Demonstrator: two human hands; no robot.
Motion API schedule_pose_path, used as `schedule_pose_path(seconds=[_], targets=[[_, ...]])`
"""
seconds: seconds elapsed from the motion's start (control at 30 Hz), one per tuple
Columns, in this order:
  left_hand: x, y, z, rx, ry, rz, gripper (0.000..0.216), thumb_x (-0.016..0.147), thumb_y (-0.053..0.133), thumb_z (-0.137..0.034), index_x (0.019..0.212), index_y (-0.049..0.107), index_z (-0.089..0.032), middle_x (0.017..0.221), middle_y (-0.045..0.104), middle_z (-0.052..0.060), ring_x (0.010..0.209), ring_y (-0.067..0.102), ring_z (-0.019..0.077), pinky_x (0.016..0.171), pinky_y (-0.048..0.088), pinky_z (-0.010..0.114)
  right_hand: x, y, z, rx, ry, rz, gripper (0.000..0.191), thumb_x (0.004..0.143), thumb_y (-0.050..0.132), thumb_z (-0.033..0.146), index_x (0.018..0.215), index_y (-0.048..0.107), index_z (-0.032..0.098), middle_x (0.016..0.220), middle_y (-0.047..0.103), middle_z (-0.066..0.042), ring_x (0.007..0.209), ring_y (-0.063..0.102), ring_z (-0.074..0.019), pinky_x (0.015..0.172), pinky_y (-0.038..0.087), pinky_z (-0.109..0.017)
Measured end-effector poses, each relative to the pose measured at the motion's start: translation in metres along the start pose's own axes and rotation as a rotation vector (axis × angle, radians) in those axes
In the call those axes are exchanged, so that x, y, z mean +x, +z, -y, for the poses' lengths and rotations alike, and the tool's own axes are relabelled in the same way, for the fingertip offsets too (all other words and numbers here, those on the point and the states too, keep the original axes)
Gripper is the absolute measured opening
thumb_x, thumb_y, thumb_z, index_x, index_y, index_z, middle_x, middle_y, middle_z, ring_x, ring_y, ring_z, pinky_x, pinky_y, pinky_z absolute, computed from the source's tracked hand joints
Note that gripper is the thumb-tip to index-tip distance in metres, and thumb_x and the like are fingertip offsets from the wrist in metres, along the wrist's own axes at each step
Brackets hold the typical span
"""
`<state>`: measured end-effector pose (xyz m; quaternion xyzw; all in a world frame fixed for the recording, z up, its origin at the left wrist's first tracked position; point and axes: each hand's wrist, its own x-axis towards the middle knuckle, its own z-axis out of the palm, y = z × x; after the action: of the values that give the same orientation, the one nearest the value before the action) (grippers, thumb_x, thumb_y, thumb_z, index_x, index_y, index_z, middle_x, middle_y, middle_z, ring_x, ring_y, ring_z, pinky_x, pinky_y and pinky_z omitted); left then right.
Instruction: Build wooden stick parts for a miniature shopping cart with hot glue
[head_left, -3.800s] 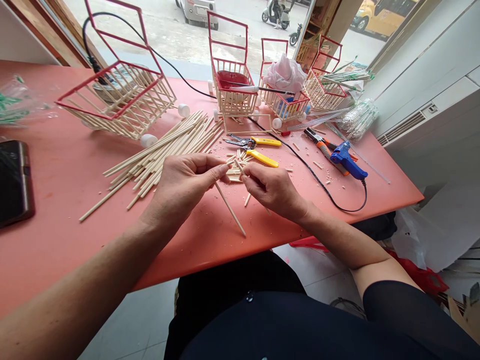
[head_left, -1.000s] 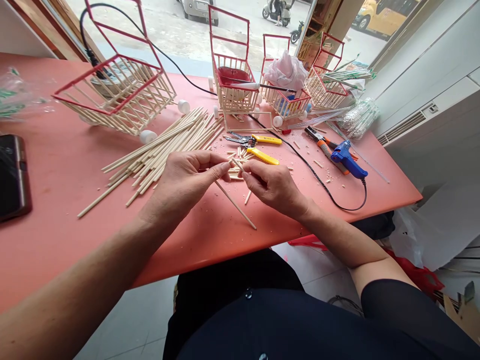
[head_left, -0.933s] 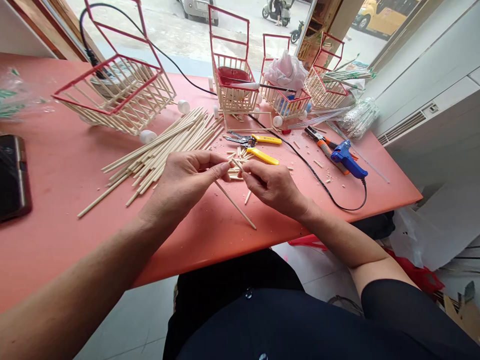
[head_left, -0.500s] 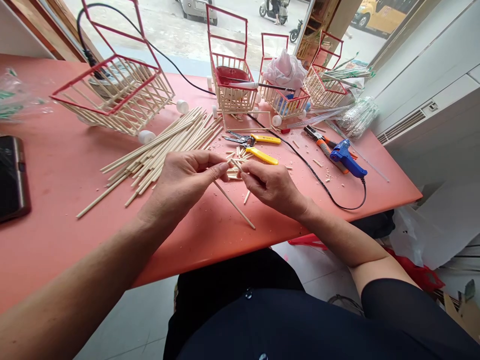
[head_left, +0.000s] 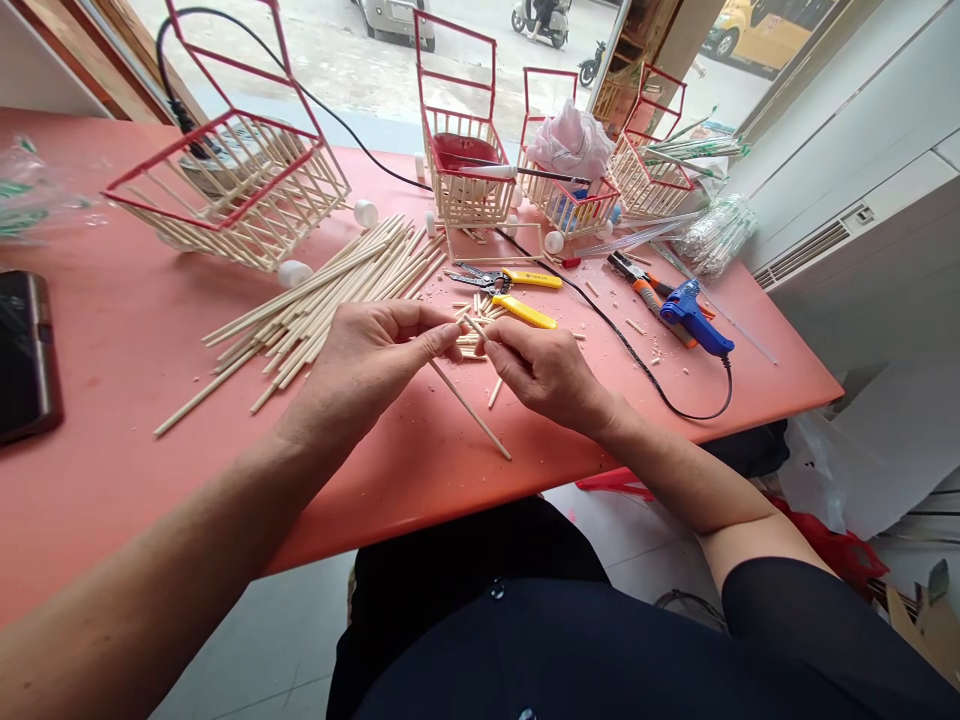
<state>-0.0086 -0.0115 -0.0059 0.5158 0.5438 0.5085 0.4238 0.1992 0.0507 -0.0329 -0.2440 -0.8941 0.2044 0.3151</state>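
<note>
My left hand (head_left: pixel 367 365) is closed in a pinch on a long wooden stick (head_left: pixel 471 410) that slants down to the right over the pink table (head_left: pixel 127 400). My right hand (head_left: pixel 547 375) pinches a short stick piece (head_left: pixel 475 327) whose end pokes up by my left fingertips. Both hands meet above a small heap of cut stick pieces (head_left: pixel 472 345). A pile of long sticks (head_left: pixel 330 295) lies just left of my hands.
Yellow-handled cutters (head_left: pixel 517 295), a blue glue gun (head_left: pixel 694 318) with its black cable (head_left: pixel 637 360) and orange pliers (head_left: pixel 637 285) lie to the right. Several red-framed stick carts (head_left: pixel 232 190) stand along the back. A dark phone (head_left: pixel 26 350) lies far left.
The long stick's lower end has swung a little to the right since the oldest frame. Both hands stay in the same pinch at the same spot.
</note>
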Motion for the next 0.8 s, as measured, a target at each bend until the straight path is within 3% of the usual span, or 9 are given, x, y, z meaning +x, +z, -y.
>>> schedule_pose_path(seconds=[0.2,0.37,0.6,0.8], targets=[[0.0001,-0.0013,-0.0001,0.016,-0.011,0.002,0.044,0.075,0.096,-0.063,0.081,0.086,-0.020,0.080,0.083,0.007,0.084,0.080,0.0249,0.087,0.067,0.035,0.0003,-0.0024,0.0016,-0.010,0.038,0.031,0.029,0.114,0.047,0.029,0.089,0.058,0.022,0.085,0.066,-0.002,0.079,0.055,-0.0155,0.078,0.041,-0.029],[0.0001,-0.0026,0.0003,0.063,-0.011,0.002,0.046,0.077,0.094,-0.065,0.083,0.086,-0.020,0.080,0.083,0.008,0.086,0.081,0.0263,0.088,0.066,0.037,0.0008,-0.0029,0.0014,-0.010,0.051,0.043,0.035,0.115,0.050,0.042,0.087,0.054,0.022,0.077,0.056,0.002,0.071,0.046,-0.0138,0.071,0.034,-0.030],[0.0006,-0.0034,0.0022,0.068,-0.011,0.002,0.044,0.077,0.094,-0.063,0.082,0.086,-0.021,0.083,0.085,0.008,0.087,0.080,0.0259,0.090,0.065,0.036,0.0013,-0.0032,0.0017,0.007,0.048,0.026,0.029,0.113,0.048,0.029,0.085,0.050,0.023,0.076,0.053,0.003,0.072,0.045,-0.0137,0.073,0.035,-0.029],[0.0002,-0.0022,-0.0017,0.057,-0.018,-0.002,0.046,0.075,0.095,-0.065,0.081,0.084,-0.020,0.085,0.085,0.010,0.086,0.080,0.0274,0.086,0.066,0.038,0.0013,-0.0030,0.0015,-0.026,0.077,0.026,0.029,0.113,0.049,0.030,0.086,0.056,0.022,0.081,0.061,-0.001,0.078,0.052,-0.0157,0.077,0.038,-0.030]])
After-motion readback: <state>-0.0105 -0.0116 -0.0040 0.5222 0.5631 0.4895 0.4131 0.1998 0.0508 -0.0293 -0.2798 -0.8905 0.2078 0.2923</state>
